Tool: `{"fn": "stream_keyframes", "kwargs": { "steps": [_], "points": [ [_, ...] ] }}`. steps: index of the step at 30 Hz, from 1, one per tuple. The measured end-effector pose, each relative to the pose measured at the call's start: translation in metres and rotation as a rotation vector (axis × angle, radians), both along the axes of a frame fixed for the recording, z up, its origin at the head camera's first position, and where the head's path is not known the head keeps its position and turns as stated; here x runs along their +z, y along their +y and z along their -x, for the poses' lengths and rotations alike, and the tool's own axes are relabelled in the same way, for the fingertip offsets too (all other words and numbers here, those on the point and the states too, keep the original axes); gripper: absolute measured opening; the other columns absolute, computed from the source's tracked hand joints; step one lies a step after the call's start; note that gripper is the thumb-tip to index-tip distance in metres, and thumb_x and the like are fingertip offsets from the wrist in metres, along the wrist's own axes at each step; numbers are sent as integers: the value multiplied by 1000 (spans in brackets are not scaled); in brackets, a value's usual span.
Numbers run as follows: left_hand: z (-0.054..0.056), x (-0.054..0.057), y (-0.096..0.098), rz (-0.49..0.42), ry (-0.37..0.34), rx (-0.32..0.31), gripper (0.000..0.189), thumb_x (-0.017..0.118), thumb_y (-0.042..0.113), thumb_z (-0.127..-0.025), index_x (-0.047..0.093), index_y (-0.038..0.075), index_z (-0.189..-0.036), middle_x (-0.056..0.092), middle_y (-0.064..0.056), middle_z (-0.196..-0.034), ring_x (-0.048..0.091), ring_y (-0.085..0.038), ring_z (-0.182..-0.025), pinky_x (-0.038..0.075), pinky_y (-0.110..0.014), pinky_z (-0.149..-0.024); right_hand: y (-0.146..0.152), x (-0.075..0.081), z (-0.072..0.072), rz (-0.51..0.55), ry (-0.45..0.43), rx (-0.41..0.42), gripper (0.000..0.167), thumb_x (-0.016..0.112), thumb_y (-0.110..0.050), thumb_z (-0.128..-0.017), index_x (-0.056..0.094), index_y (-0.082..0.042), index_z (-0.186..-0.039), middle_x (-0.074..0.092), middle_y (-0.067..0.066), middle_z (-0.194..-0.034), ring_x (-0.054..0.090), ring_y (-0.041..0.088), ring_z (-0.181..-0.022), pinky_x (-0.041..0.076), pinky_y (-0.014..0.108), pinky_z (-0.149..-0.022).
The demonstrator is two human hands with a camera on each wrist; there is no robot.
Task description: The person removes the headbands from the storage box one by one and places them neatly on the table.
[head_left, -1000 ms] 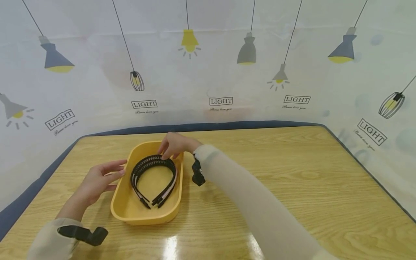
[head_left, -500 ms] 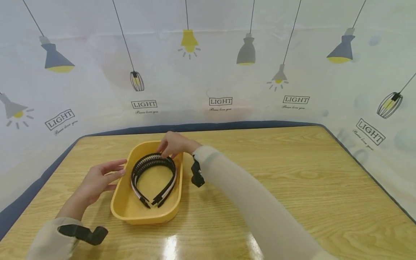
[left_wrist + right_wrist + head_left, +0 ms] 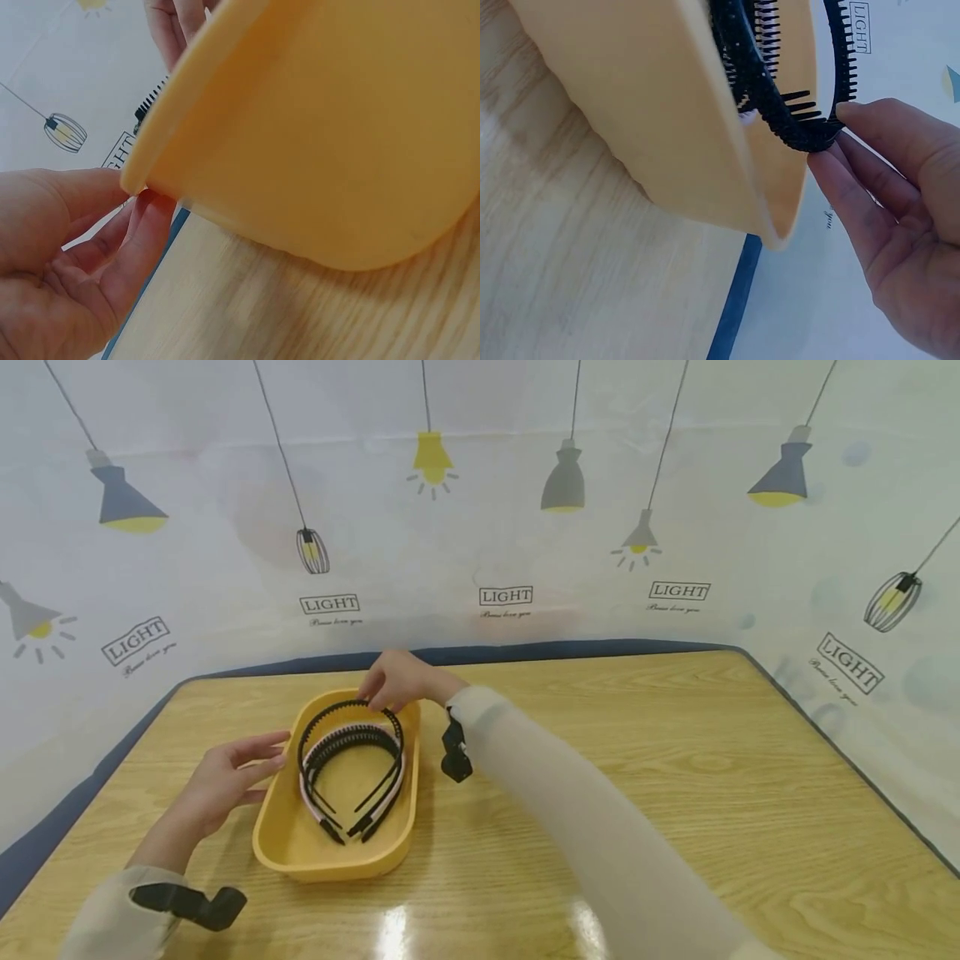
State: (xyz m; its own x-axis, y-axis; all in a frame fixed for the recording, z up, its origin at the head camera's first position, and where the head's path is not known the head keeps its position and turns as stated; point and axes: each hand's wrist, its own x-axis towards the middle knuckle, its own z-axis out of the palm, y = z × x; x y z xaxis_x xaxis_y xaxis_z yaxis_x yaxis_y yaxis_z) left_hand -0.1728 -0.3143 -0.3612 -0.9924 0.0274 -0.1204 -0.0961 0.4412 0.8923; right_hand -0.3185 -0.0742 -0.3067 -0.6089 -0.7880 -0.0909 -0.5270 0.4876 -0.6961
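My right hand [image 3: 400, 680] pinches a black toothed headband [image 3: 302, 745] between thumb and fingers at the top of its arch. That headband, speckled in the right wrist view [image 3: 799, 133], is raised above the others, its ends still within the yellow bin [image 3: 262, 846]. Below it, several more headbands [image 3: 352, 737], black and pale pink, lie nested in the bin. My left hand [image 3: 228, 777] touches the bin's left side from outside, fingers loosely extended. In the left wrist view, its fingertips [image 3: 154, 210] meet the rim and outer wall.
The bin stands on a wood-grain table [image 3: 637, 777], left of its middle. Behind the table hangs a white backdrop [image 3: 420, 552] printed with lamps, a dark blue band along its lower edge. Black camera mounts [image 3: 191, 903] are strapped to both wrists.
My right hand has risen slightly, lifting one black headband up and away from the nested stack. The left hand has stayed at the bin's side. The head view has shifted slightly.
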Motion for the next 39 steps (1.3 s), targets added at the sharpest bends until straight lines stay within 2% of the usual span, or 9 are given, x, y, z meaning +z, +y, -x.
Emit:
{"fn": "stream_keyframes", "kwargs": {
  "steps": [3, 8, 13, 26, 35, 39],
  "points": [
    [0, -1, 1, -1, 4, -2, 58, 54, 28, -93, 33, 0, -140, 38, -29, -131, 51, -17, -106, 54, -37, -75, 5, 7, -1, -3, -3, 13, 26, 65, -5, -85, 67, -4, -110, 65, 7, -106, 61, 12, -91, 53, 20, -66],
    [0, -2, 0, -12, 19, -4, 60, 56, 28, -93, 34, -2, -139, 39, -28, -129, 51, 0, -95, 54, -36, -75, 15, 19, -2, -7, 3, 16, 27, 63, -6, -86, 66, -5, -113, 64, 6, -109, 59, 12, -94, 53, 20, -67],
    [-1, -2, 0, -12, 20, -7, 62, 56, 29, -92, 33, -4, -139, 39, -29, -130, 51, 8, -90, 54, -36, -75, 28, 24, -1, 21, -27, 18, 27, 62, -5, -87, 64, -3, -114, 62, 9, -112, 59, 14, -97, 53, 21, -70],
    [1, -4, -1, -15, 33, -17, 62, 58, 30, -91, 34, -5, -138, 42, -27, -126, 52, 9, -89, 54, -36, -74, 66, 32, 7, 36, -30, -24, 26, 63, -2, -86, 65, 0, -112, 63, 12, -111, 60, 16, -96, 54, 24, -70],
    [2, -5, -1, -17, 25, -16, 62, 58, 30, -91, 35, -4, -138, 45, -24, -124, 52, 9, -89, 54, -36, -75, 95, 31, 15, 20, -47, -92, 25, 64, -3, -85, 65, -2, -111, 64, 10, -107, 61, 17, -93, 54, 25, -70],
    [1, -5, -1, -12, 15, -18, 63, 57, 31, -91, 34, -4, -138, 43, -26, -127, 51, 10, -89, 54, -37, -75, 107, 31, 18, 20, -54, -115, 26, 64, -2, -85, 65, -2, -111, 64, 9, -108, 61, 17, -93, 54, 26, -71]
  ]
}}
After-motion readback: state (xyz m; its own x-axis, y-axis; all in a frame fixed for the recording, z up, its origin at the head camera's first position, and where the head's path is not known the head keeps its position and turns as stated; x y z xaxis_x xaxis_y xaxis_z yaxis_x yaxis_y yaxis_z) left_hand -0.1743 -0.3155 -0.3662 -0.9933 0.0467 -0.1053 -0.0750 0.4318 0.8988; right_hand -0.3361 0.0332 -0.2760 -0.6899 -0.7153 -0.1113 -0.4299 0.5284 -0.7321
